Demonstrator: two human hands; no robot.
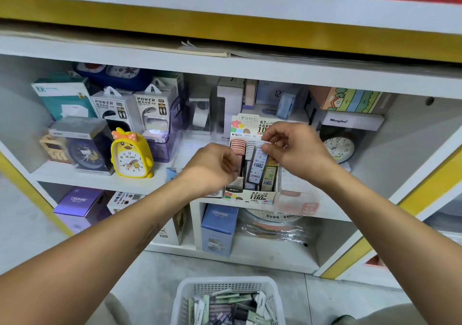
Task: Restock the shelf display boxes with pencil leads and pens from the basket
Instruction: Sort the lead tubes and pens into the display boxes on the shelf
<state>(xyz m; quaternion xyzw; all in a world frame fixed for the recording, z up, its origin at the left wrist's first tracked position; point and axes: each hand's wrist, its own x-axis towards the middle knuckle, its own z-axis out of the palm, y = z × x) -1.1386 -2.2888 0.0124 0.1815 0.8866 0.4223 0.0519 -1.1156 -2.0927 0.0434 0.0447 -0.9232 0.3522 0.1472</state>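
A cardboard display box (252,196) of 0.7 mm pencil leads stands at the front edge of the white shelf (105,181). Pink and white lead cases fill its back rows; front slots are partly filled. My right hand (297,150) pinches a clear-wrapped lead pack (258,163) upright over the box's right slots. My left hand (215,167) hovers at the box's left side with fingers curled; what they hold is hidden. A white plastic basket (186,297) with several lead packs sits on the floor below.
A yellow duck alarm clock (131,153), power bank boxes (112,107) and other clocks crowd the shelf to the left. A black round clock (338,146) stands to the right. Purple and blue Cruhre boxes (218,227) fill the shelf below.
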